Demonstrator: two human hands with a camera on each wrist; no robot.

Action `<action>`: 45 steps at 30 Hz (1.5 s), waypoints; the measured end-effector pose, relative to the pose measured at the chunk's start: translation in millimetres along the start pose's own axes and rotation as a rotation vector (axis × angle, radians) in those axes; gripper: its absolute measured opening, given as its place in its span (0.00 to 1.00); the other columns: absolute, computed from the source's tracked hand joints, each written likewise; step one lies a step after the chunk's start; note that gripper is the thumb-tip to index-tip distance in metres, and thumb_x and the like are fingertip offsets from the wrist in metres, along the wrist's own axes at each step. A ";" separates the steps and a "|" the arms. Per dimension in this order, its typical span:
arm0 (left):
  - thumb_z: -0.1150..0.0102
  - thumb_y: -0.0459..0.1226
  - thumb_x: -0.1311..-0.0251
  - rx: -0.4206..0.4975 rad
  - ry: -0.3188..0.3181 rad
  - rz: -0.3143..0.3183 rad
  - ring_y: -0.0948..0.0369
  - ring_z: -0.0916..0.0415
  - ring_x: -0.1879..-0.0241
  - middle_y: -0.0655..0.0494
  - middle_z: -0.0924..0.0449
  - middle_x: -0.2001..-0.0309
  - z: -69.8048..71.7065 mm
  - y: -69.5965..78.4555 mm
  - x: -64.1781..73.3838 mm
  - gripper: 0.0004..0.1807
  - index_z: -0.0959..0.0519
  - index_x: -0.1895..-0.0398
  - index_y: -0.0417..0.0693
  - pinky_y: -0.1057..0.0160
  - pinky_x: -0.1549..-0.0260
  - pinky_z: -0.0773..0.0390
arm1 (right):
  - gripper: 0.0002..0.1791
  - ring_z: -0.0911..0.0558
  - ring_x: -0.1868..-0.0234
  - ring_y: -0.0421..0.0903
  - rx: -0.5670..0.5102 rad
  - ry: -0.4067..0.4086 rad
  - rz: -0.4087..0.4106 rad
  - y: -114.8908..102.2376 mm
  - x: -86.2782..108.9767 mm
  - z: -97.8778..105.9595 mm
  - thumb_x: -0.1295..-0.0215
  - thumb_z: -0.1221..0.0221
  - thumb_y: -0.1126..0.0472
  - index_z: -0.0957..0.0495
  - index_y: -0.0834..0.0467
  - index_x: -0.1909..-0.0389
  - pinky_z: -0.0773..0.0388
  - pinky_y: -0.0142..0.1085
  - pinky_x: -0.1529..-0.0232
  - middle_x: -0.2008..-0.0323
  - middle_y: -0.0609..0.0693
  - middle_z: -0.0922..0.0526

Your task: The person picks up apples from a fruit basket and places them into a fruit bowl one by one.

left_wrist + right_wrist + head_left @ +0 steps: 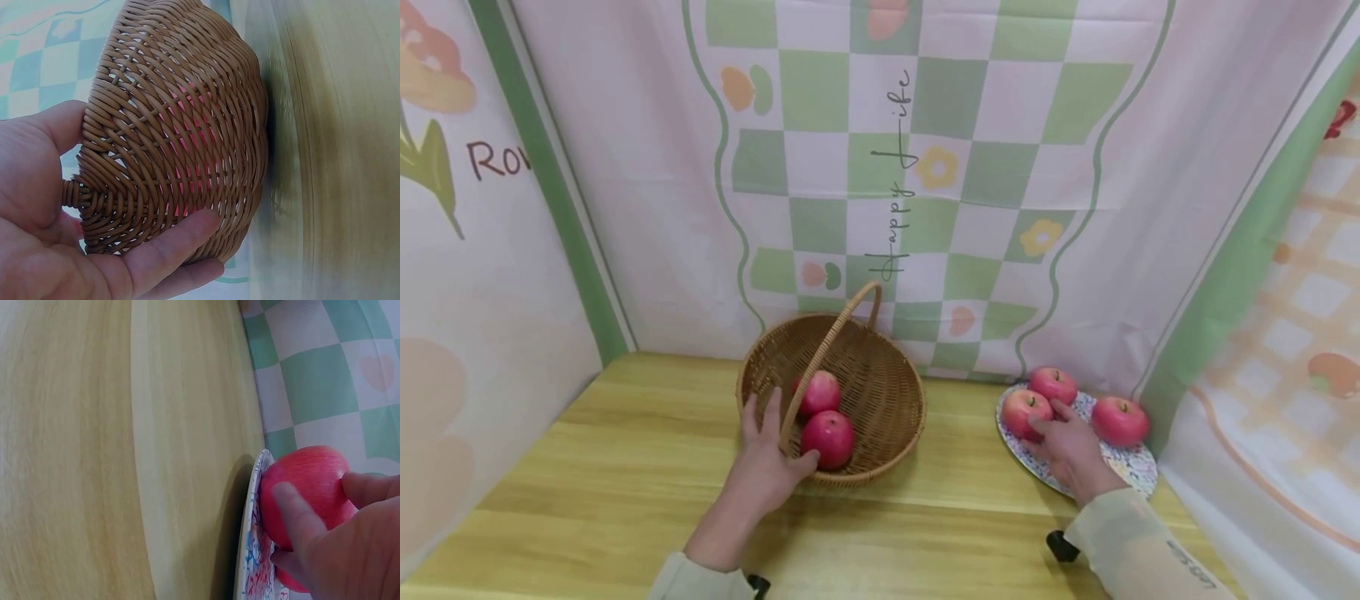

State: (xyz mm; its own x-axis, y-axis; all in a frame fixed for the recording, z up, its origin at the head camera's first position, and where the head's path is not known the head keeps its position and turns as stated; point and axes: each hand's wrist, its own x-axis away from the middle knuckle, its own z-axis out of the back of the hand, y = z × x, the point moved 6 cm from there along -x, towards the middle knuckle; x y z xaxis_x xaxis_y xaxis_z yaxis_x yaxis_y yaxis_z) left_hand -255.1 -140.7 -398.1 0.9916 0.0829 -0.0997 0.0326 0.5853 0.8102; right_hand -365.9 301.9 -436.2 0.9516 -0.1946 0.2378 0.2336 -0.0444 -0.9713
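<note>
A round wicker basket (891, 400) with an arched handle stands at the back of the table, with two red apples (828, 440) inside. My left hand (765, 471) rests on the basket's near left side, around the handle's base. In the left wrist view, its fairly straight fingers (172, 250) lie along the woven outer wall and the thumb touches the rim. To the right, three apples sit on a patterned plate (1138, 471). My right hand (1071, 450) holds the front left apple (1024, 412) between thumb and fingers, close over the plate in the right wrist view (309, 481).
On the plate, another apple (1052, 386) sits behind the held one and a third (1120, 421) to its right. The wooden table (587, 467) meets a checked cloth backdrop (947, 100) just behind the basket. Cloth side walls stand left and right.
</note>
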 end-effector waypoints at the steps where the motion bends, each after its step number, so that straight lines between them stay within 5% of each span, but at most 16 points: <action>1: 0.30 0.41 0.42 -0.001 0.000 -0.002 0.58 0.29 0.81 0.38 0.78 0.23 0.0 0.1 0.0 0.59 0.64 0.19 0.53 0.60 0.83 0.29 | 0.42 0.50 0.27 0.61 0.008 0.001 -0.002 -0.3 0.4 0.1 0.23 0.53 0.68 0.67 0.51 0.20 0.26 0.49 0.44 0.22 0.59 0.65; 11: 0.30 0.41 0.42 -0.012 -0.002 0.013 0.58 0.27 0.79 0.38 0.77 0.23 0.8 0.5 -0.2 0.59 0.64 0.19 0.54 0.60 0.82 0.30 | 0.47 0.49 0.27 0.65 0.080 0.011 0.003 -9.9 8.2 2.9 0.26 0.45 0.60 0.68 0.54 0.20 0.30 0.56 0.42 0.22 0.61 0.64; 14: 0.30 0.41 0.42 -0.012 -0.003 0.015 0.58 0.27 0.79 0.38 0.77 0.23 0.9 1.0 0.1 0.59 0.64 0.19 0.53 0.60 0.82 0.30 | 0.51 0.44 0.28 0.66 0.198 0.017 0.040 -18.8 14.9 3.0 0.27 0.42 0.54 0.69 0.58 0.21 0.28 0.55 0.42 0.22 0.63 0.62; 18: 0.30 0.41 0.43 -0.014 -0.003 0.013 0.58 0.27 0.79 0.37 0.77 0.23 1.2 1.3 0.2 0.59 0.64 0.19 0.53 0.60 0.82 0.30 | 0.56 0.42 0.30 0.66 0.439 0.085 0.201 -40.8 29.0 -0.6 0.33 0.38 0.43 0.64 0.61 0.21 0.34 0.58 0.39 0.24 0.67 0.54; 24: 0.30 0.42 0.43 -0.025 -0.003 0.012 0.57 0.27 0.78 0.37 0.76 0.23 0.4 0.3 -0.5 0.60 0.64 0.19 0.53 0.60 0.82 0.30 | 0.61 0.64 0.25 0.67 0.618 0.155 0.515 -81.7 63.1 -29.3 0.41 0.31 0.42 0.64 0.49 0.19 0.54 0.68 0.35 0.22 0.58 0.73; 29: 0.29 0.42 0.43 -0.025 0.001 0.007 0.56 0.26 0.76 0.37 0.76 0.23 0.4 -0.2 -1.2 0.60 0.63 0.19 0.52 0.60 0.82 0.30 | 0.62 0.61 0.24 0.61 0.494 0.028 0.621 -99.8 92.3 -72.6 0.43 0.28 0.45 0.64 0.40 0.20 0.52 0.60 0.32 0.21 0.49 0.71; 37: 0.29 0.42 0.44 -0.019 -0.002 0.013 0.55 0.25 0.73 0.38 0.77 0.23 -0.3 -0.9 -1.8 0.60 0.63 0.18 0.53 0.60 0.82 0.28 | 0.52 0.51 0.26 0.63 -0.196 -0.375 0.383 -93.2 110.6 -148.2 0.31 0.39 0.59 0.65 0.35 0.20 0.24 0.55 0.48 0.21 0.47 0.72; 45: 0.30 0.41 0.43 -0.010 -0.005 0.015 0.55 0.25 0.73 0.38 0.77 0.23 0.1 -0.5 -1.6 0.60 0.64 0.18 0.54 0.60 0.82 0.28 | 0.50 0.48 0.28 0.65 -0.251 -0.464 0.283 -59.8 105.3 -201.5 0.34 0.35 0.54 0.57 0.39 0.20 0.24 0.57 0.49 0.21 0.49 0.69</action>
State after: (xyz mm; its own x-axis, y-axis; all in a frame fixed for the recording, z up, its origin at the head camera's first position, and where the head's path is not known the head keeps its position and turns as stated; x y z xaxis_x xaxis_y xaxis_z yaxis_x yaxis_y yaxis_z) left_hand -256.6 -141.2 -398.2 0.9925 0.0883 -0.0847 0.0161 0.5922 0.8057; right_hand -319.8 86.6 -353.7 0.9710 0.2129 -0.1086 -0.0423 -0.2941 -0.9548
